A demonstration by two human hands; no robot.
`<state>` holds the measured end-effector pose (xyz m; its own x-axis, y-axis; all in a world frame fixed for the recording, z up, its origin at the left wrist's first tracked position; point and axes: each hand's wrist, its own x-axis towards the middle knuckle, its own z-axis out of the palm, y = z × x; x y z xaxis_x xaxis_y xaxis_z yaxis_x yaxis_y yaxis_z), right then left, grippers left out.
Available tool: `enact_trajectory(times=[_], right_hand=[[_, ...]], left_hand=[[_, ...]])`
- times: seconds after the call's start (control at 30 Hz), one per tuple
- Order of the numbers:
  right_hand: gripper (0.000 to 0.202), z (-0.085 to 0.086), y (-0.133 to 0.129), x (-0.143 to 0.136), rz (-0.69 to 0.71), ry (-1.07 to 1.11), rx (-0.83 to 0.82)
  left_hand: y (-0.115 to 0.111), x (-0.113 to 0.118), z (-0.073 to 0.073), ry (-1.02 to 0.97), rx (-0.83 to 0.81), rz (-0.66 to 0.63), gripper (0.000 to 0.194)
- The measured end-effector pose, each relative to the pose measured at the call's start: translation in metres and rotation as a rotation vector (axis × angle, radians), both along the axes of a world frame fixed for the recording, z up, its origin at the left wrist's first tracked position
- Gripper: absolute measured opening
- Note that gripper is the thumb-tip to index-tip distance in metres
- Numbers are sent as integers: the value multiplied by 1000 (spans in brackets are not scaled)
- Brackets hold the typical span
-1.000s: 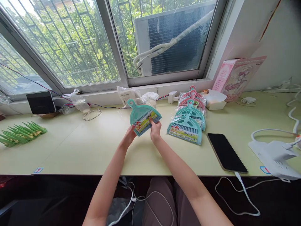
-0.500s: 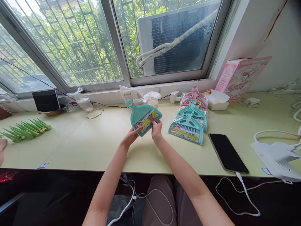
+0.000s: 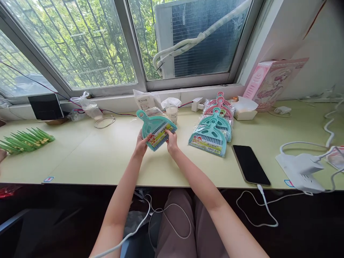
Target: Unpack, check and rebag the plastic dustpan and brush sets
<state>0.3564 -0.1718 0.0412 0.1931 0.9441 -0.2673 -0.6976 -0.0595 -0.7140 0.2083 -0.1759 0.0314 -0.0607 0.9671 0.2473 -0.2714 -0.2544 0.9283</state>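
Held set: a teal plastic dustpan-and-brush set (image 3: 152,124) with a rounded pan, a looped handle and grey-blue bristles; a yellow-green printed card (image 3: 160,135) lies across the front, and clear film shows at the upper edge.
Set's place: raised over the pale green table (image 3: 94,161), left of the landmark, the overlapping row of teal and pink wrapped sets (image 3: 212,133); tilted, handle toward the upper left, bristles toward the lower right.
Left hand: the grip (image 3: 141,144) is closed on the pan's lower left side, thumb over the front, other fingers mostly hidden behind.
Right hand: the grip (image 3: 172,141) pinches the lower right bristle side, thumb on the card; how the fingers behind lie, I cannot tell.
Phone: black-screened, white cable plugged in (image 3: 251,165), just right of the row's near end.
Behind the row: a white tissue box (image 3: 245,114) and a tall pink illustrated box (image 3: 274,86), both toward the right.
Far left of the row: green pointed pieces laid side by side (image 3: 27,140), another person's hand (image 3: 2,155) beside them at the view's edge.
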Motion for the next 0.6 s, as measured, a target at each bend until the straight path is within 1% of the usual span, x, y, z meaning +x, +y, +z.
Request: enact_trajectory(times=[0.1, 0.27, 0.37, 0.43, 0.5, 0.6], right_hand=[[25, 1, 3, 5, -22, 20, 22], [18, 2, 4, 9, -12, 30, -53], [23, 4, 6, 13, -34, 20, -42], [22, 4, 8, 16, -57, 11, -52], [20, 2, 10, 18, -74, 9, -77], [25, -1, 12, 20, -96, 1, -94]], left_hand=[[1, 1, -1, 66, 30, 8, 85], [3, -1, -3, 161, 39, 19, 89], [3, -4, -1, 185, 47, -15, 89], [1, -4, 0, 197, 50, -27, 87], [-1, -3, 2, 199, 42, -31, 86], [-2, 0, 1, 206, 40, -45, 85]])
